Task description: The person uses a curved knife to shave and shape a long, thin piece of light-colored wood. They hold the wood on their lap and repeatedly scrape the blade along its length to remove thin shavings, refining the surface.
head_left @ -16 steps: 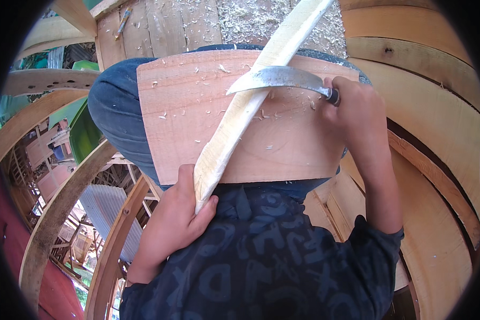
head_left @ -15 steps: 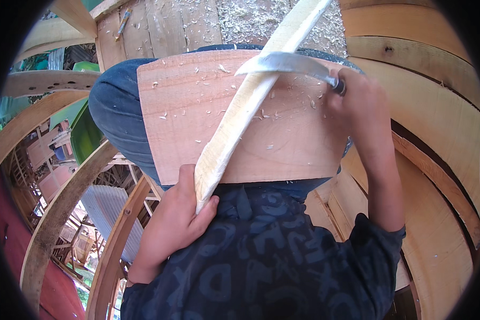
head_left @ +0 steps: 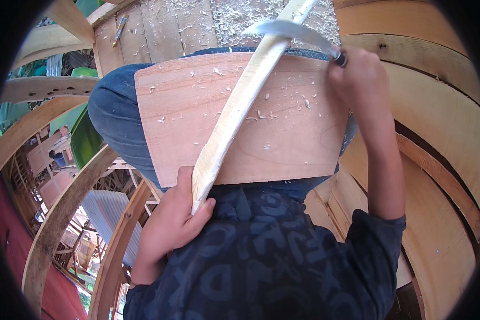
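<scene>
A long pale wooden strip (head_left: 234, 117) slants across the reddish board (head_left: 186, 128) on my lap, its far end running past the top of the view. My left hand (head_left: 168, 226) grips the near end, thumb on one side and fingers wrapped beneath. In my right hand (head_left: 360, 77) is the dark handle of a curved-bladed knife (head_left: 306, 33). Its grey blade, slightly blurred, lies across the upper part of the strip, beyond the board's far edge. Small curled shavings are scattered over the board.
Wood shavings (head_left: 232, 24) cover part of the plank floor ahead. A small colourful stick-like item (head_left: 120, 29) lies at the far left. Curved wooden ribs (head_left: 53, 224) rise on the left, with a corrugated sheet (head_left: 109, 216) beyond. Curved planks (head_left: 426, 98) wall the right side.
My right hand and the knife have moved away from me along the strip, toward its far end. My left hand keeps its grip on the near end, almost unmoved.
</scene>
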### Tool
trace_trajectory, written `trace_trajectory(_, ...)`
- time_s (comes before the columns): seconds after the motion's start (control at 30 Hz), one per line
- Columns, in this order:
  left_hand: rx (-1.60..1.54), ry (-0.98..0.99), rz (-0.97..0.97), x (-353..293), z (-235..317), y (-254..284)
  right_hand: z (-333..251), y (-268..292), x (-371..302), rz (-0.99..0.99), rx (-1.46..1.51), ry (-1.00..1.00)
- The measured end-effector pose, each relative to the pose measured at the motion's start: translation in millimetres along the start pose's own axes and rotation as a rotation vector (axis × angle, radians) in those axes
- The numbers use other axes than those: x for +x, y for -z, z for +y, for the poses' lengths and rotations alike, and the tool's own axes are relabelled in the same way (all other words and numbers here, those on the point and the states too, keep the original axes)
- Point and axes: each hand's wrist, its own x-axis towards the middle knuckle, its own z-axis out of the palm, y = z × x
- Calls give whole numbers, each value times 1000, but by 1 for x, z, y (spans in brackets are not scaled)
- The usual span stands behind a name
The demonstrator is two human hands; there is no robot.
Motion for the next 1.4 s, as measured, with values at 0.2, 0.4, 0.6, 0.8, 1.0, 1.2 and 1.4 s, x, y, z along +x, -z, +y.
trace_trajectory(0.2,-12,-21,-23,5,4,2,-4,14,-4,5,11,28)
trace_trajectory(0.4,-16,6,-48,3,0,1,-10,4,-4,48,-5,83)
trace_trajectory(0.6,-46,-57,-61,4,-4,6,70,5,41,22,5,-244)
trace_trajectory(0.8,-369,37,-189,8,-27,16,-16,23,-22,-92,543,-33)
trace_trajectory(1.0,-549,96,-251,16,-27,23,-56,11,-74,-41,634,375)
trace_trajectory(1.2,-501,101,-197,14,-28,23,-35,-7,-54,73,319,247)
trace_trajectory(1.4,-572,138,-219,16,-29,22,-21,-5,-35,172,254,158)
